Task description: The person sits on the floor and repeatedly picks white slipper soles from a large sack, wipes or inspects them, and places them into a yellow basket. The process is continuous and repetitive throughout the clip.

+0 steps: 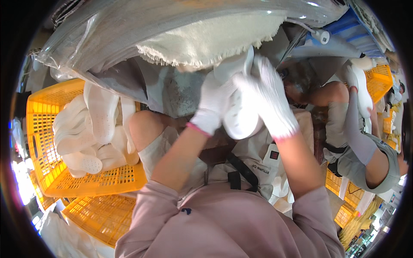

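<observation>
Left hand (pixel 216 101) and right hand (pixel 270 94) grip a white sole (pixel 235 124)

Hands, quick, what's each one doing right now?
Left hand: closed on a white insole.
Right hand: at the same insole, fingers blurred; whether its grip is open or closed can't be told.

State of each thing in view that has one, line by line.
White insole: held up between the hands, partly blurred
Left hand: gloved, at the insole; finger closure unclear
Right hand: gloved, at the insole; fingers blurred
Left yellow basket: loaded with insoles
Loose insoles: heaped, overlapping
Lower yellow basket: partly hidden
Pale cloth: frayed edge
Clear plastic sheet: creased
</observation>
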`<action>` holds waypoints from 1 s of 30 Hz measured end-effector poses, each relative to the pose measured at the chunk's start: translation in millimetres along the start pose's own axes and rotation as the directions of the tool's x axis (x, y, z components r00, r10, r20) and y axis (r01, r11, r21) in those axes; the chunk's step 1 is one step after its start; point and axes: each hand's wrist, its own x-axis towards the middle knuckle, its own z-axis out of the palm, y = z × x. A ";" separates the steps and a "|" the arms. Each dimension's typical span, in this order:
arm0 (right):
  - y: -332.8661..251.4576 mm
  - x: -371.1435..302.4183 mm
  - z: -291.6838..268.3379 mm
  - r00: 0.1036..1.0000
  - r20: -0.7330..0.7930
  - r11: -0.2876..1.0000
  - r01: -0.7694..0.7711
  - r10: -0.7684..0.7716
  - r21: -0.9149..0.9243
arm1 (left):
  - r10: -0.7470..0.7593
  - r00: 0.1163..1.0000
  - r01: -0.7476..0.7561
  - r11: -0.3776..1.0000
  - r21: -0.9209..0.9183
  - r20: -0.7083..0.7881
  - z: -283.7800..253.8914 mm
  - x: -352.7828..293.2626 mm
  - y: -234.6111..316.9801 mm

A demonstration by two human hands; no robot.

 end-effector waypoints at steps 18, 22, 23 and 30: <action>35.0 72.9 9.1 0.985 -0.067 0.925 -0.126 0.161 0.359 | -0.202 0.962 -0.013 0.640 0.768 0.185 -64.3 -0.2 47.4; -12.6 41.7 -7.7 0.995 -0.029 0.937 -0.083 0.099 0.339 | 0.148 0.963 -0.205 0.946 0.250 0.226 4.6 -11.3 25.2; -21.7 24.4 -13.4 0.999 -0.033 0.980 -0.022 0.029 0.195 | 0.109 0.973 -0.167 0.941 0.293 0.205 10.9 2.4 18.8; 5.4 -54.4 -13.3 0.746 0.371 0.384 0.623 -0.552 -0.682 | -0.251 0.895 0.377 0.868 -0.325 0.368 -7.1 24.9 -6.8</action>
